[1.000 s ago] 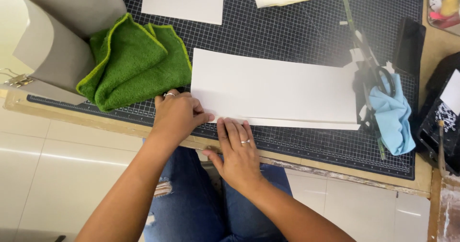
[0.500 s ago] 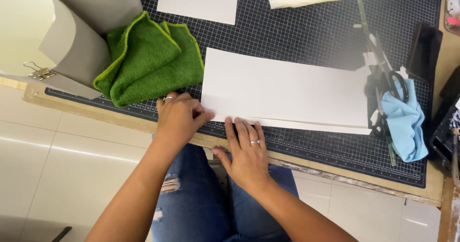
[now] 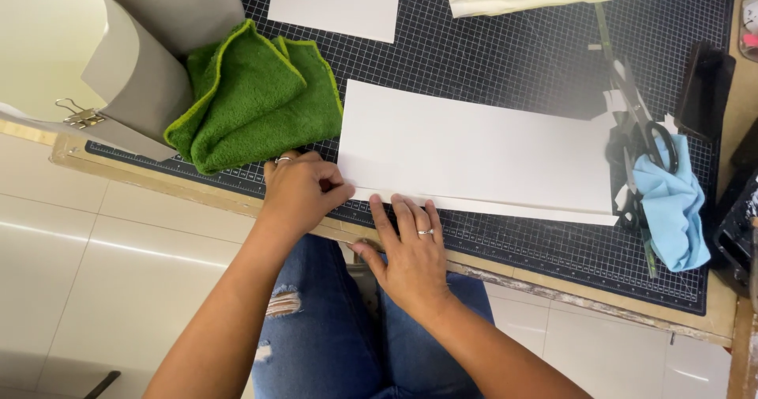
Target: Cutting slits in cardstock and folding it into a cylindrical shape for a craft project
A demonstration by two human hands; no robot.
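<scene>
A long white sheet of paper [image 3: 482, 150], folded along its near edge, lies on a dark gridded cutting mat [image 3: 505, 59]. My left hand [image 3: 300, 190] is closed in a fist at the sheet's near left corner and pinches that corner. My right hand [image 3: 407, 249] lies flat, fingers apart, with its fingertips pressing on the sheet's near folded edge. A ring shows on each hand.
A folded green towel [image 3: 253, 99] lies left of the sheet. Rolled grey card [image 3: 150, 59] with a binder clip [image 3: 79, 117] stands far left. Scissors [image 3: 643, 142] and a light blue cloth [image 3: 671, 206] lie at the right. More white sheets [image 3: 335, 4] lie at the back.
The view has shifted a little, so everything sits further right in the picture. Both hands stay at the sheet's near left edge; the right hand's fingers have crept slightly along the fold.
</scene>
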